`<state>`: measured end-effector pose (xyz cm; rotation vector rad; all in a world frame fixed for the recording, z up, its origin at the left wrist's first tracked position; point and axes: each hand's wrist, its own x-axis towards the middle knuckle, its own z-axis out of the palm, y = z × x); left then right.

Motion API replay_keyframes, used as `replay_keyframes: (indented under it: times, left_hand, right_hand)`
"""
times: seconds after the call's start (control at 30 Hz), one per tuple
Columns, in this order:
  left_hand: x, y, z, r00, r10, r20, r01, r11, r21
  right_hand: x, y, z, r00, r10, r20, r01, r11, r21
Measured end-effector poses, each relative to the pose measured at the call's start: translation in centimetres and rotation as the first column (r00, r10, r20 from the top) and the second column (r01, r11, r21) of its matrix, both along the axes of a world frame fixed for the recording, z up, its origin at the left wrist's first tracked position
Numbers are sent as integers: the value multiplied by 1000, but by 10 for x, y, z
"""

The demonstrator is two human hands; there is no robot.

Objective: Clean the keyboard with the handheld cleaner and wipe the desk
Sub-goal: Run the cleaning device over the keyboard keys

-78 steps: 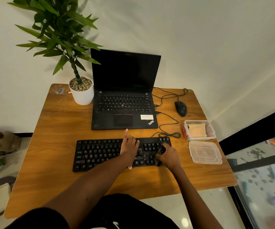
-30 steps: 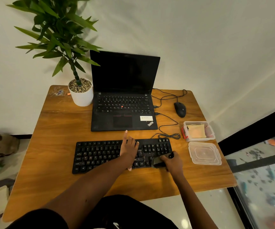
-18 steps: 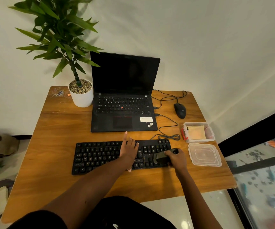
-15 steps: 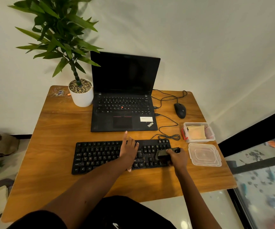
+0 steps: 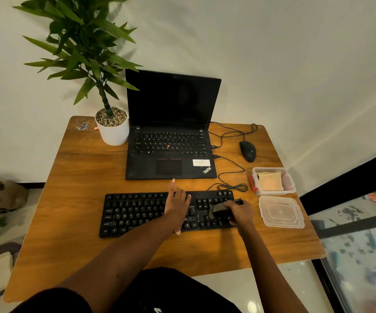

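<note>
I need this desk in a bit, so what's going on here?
A person is cleaning the black keyboard. Their left hand rests flat on its middle, apparently steadying it, while the right hand grips a small dark handheld cleaner over the keys at the right end. A yellowish cloth lies in the open container near the right edge of the desk, so wiping seems not yet begun.
</note>
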<state>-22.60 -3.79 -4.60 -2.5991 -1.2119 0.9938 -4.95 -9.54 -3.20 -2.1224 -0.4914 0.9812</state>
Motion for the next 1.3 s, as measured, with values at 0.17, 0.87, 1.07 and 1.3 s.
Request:
replay_keyframes:
  times: [0.17, 0.87, 1.07, 1.3]
  left_hand:
    - [-1, 0, 0, 1000, -6, 6, 6, 1000, 3]
    - [-5, 2, -1, 999, -13, 35, 13, 1000, 2]
    - [-6, 3, -1, 998, -15, 59, 15, 1000, -4]
    - [-8, 3, 0, 999, -26, 45, 26, 1000, -3]
  right_hand:
    - [-4, 1, -3, 999, 47, 22, -47, 998, -33]
    - [-38, -8, 1, 783, 423, 456, -434, 897, -88]
    - [-22, 1, 12, 899, 226, 375, -266, 962, 57]
    - [-32, 2, 1, 878, 333, 345, -354, 935, -3]
